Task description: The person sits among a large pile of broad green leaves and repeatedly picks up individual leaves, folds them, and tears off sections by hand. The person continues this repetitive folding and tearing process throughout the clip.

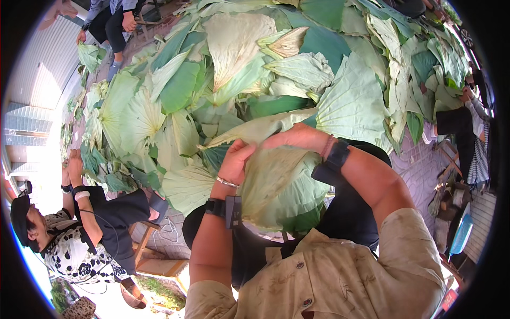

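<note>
My left hand [238, 161] and my right hand [297, 137] meet near the middle of the view, both gripping the edge of one large pale lotus leaf [271, 179]. This leaf is yellowish green with brownish patches and hangs down over my lap. My fingertips almost touch each other; some are hidden by the leaf and by the hands. Beyond them lies a big heap of lotus leaves [239, 44], some pale and dry, others darker green. A broad light-green leaf [350, 99] with clear veins lies just past my right hand. Each wrist bears a black strapped device.
A seated co-worker [79, 235] in a black cap is at the left, hands by the heap. Another person [113, 24] at the upper left holds a leaf [89, 56]. A third person [466, 131] sits at the right. Wooden stools [159, 266] and a blue basket [462, 233] stand nearby.
</note>
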Available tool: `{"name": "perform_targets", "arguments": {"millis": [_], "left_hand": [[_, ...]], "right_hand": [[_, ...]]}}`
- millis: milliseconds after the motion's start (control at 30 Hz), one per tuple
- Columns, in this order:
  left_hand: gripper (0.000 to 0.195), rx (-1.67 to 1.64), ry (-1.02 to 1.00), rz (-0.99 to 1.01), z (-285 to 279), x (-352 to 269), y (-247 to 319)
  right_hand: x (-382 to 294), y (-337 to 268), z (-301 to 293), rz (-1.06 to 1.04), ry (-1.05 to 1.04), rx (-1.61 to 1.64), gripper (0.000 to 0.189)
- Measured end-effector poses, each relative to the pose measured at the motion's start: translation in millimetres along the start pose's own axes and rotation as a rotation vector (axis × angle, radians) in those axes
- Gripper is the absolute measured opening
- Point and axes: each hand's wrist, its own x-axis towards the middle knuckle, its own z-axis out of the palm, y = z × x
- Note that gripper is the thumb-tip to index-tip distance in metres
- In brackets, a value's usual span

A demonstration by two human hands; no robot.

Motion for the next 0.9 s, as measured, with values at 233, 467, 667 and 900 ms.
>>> {"name": "perform_targets", "arguments": {"millis": [233,467,667,900], "left_hand": [[0.008,-0.065,-0.035,-0.034,9,-6,8],[0.014,0.140,-0.008,-0.011,7,-5,5],[0.012,0.119,-0.049,0.011,5,-3,0],[0.011,0.130,-0.031,0.021,9,-4,-1]], "right_hand": [[4,-2,6,-0.027,0.003,-0.022,0.054],[22,16,12,-0.098,0.085,0.089,0.050],[28,20,15,-0.126,0.145,0.106,0.051],[15,7,13,-0.045,0.107,0.021,0.054]]}}
